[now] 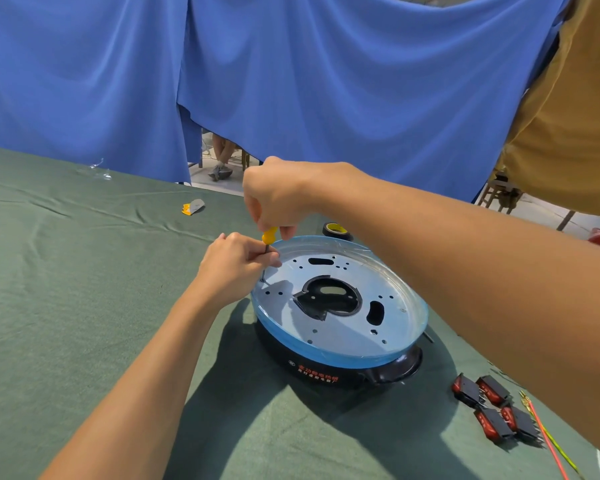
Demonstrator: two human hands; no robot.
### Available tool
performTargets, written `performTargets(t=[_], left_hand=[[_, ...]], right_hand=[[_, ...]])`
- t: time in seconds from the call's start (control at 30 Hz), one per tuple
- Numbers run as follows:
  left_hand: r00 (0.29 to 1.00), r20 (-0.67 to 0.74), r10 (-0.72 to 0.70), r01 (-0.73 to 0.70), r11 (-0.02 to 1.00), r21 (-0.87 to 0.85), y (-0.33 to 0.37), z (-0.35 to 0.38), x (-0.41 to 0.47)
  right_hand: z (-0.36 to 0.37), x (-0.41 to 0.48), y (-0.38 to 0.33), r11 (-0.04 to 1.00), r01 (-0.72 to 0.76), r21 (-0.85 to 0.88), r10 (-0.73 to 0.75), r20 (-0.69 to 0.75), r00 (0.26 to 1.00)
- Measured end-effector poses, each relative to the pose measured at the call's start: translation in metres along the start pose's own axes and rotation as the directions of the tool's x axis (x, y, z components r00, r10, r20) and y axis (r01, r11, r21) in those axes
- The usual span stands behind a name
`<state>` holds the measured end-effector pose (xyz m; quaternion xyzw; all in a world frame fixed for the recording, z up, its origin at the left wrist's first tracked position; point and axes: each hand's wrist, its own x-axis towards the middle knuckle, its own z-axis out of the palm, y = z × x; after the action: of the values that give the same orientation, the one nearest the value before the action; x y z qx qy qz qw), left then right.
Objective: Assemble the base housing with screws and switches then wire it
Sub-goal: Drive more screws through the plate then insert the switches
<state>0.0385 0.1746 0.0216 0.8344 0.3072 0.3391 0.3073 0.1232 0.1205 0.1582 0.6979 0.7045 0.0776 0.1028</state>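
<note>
The black base housing [329, 370] lies upside down on the green cloth, its rim wrapped in blue film, with a perforated metal plate [347, 327] on top. A yellow-handled screwdriver [269, 235] stands upright at the plate's far left edge, its tip in a hole. My right hand [278, 195] grips the handle from above. My left hand [236, 265] pinches the shaft just below the handle. Several black and red rocker switches [492, 407] lie to the right of the housing, beside red and yellow-green wires [548, 441]. The screw under the tip is too small to make out.
A roll of black tape [336, 231] sits just behind the housing. A small yellow and grey packet [193, 206] lies farther back on the green table cloth [66, 289]. Blue curtains hang behind the table, with a seated person's legs [222, 154] in the gap.
</note>
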Motion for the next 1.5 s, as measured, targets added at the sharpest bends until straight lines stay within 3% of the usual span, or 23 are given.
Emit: performTargets(t=[0.07,0.27,0.47,0.63,0.83,1.03,1.27,1.5], left_hand=[[1.0,0.017,-0.005,0.005,1.0,0.0,0.0,0.0,0.001],[0.994,-0.107,-0.022,0.019,0.999,-0.03,0.003,0.003,-0.002],[1.0,-0.031,0.005,-0.005,1.0,-0.002,0.003,-0.001,-0.001],[1.0,0.0,0.0,0.0,1.0,-0.01,0.001,0.001,0.001],[0.997,-0.077,-0.014,0.007,0.997,-0.082,-0.002,0.002,0.001],[0.997,-0.057,0.059,-0.057,0.998,0.029,0.003,0.001,-0.001],[0.999,-0.023,0.04,-0.039,0.998,0.039,0.0,0.0,0.001],[0.997,0.068,0.048,-0.05,0.998,0.04,0.0,-0.003,0.001]], right_hand=[[0.005,0.002,-0.001,0.999,-0.052,0.004,0.052,-0.029,0.998],[0.013,0.009,-0.002,0.981,-0.161,0.105,0.164,-0.012,0.986],[0.001,-0.001,0.002,0.992,-0.059,0.107,0.052,0.072,0.996],[0.002,-0.002,0.001,0.998,-0.046,0.04,0.046,-0.003,0.999],[0.004,0.009,-0.004,0.974,-0.175,0.142,0.159,0.115,0.981],[0.006,0.009,0.0,0.952,-0.241,0.19,0.203,0.201,0.958],[-0.005,-0.003,0.008,0.996,-0.051,0.077,0.044,0.091,0.995],[0.004,0.008,0.005,0.979,-0.111,0.172,0.097,0.086,0.992]])
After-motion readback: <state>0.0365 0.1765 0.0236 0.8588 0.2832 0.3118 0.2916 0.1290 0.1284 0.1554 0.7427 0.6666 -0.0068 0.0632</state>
